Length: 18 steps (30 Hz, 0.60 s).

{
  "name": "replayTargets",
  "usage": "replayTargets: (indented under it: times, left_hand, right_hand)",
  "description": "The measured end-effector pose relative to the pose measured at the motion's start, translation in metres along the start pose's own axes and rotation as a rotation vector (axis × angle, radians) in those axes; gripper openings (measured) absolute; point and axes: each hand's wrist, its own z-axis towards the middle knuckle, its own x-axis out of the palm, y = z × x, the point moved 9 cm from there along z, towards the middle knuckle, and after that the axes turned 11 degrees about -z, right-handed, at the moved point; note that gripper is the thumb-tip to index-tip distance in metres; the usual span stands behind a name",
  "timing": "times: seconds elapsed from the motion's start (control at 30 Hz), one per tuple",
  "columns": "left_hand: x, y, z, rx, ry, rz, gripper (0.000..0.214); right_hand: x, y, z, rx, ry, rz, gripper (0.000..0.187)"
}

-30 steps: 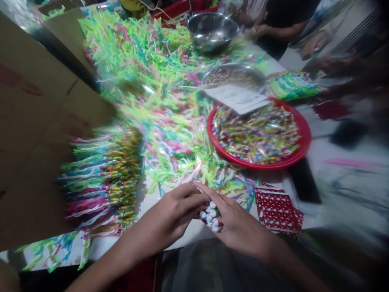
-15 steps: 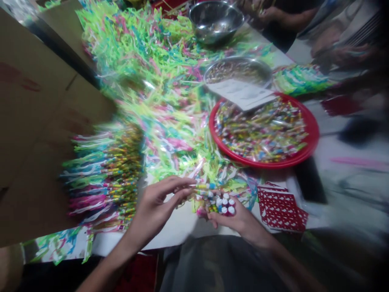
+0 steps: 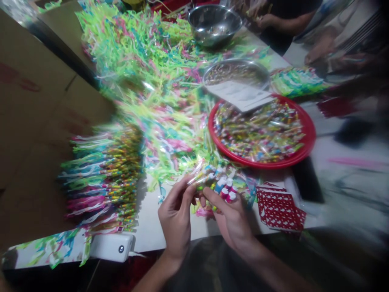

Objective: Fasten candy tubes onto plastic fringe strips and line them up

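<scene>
My right hand point(image 3: 229, 219) is closed around a bundle of small bright tubes with white caps point(image 3: 226, 188). Blue and magenta ones stand out, their ends pointing up and to the right. Beside it, my left hand point(image 3: 176, 209) is closed, fingertips pinching thin yellowish shiny tubes point(image 3: 200, 178) at the bundle's left side. The hands nearly touch, and the fingers hide part of the bundle. Pink and green strips hang below it. Just beyond lies a broad heap of green, pink and blue plastic strips point(image 3: 170, 117).
Right of the heap, a red tray point(image 3: 310, 136) holds many small coloured pieces. Behind are metal bowls point(image 3: 209, 38) and white paper point(image 3: 240, 95). Red patterned cards point(image 3: 281, 207) lie right, stacked streamer sticks point(image 3: 121, 174) left, a white power bank point(image 3: 112, 246) at the front edge. Other people's hands work at upper right.
My left hand has moved right and closer to my right hand, now meeting the bundle. The bundle has tilted, showing more of its tubes' sides. The white power bank has come into sight.
</scene>
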Motion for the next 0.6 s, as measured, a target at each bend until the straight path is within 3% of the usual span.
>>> replayTargets:
  times: [0.17,0.3,0.37,0.5,0.6]
  left_hand:
    - [-0.010,-0.001,0.004,0.079,-0.133,-0.004,0.029]
    - [-0.013,-0.002,0.006,0.139,-0.142,-0.052,0.027]
    - [-0.007,-0.007,0.003,0.209,-0.088,0.025,0.024]
    - [0.016,-0.025,-0.015,0.482,0.135,0.180,0.031]
    - [0.017,-0.032,-0.024,0.639,0.186,0.271,0.044]
  right_hand:
    - [-0.009,-0.004,0.001,0.061,-0.060,0.054,0.023]
    - [-0.014,-0.015,-0.003,0.125,-0.052,0.065,0.028]
    - [-0.009,-0.021,-0.007,0.129,-0.006,0.038,0.031]
    - [-0.002,-0.028,-0.013,0.126,0.093,0.000,0.042]
    - [-0.007,-0.025,-0.014,0.113,0.087,-0.010,0.035]
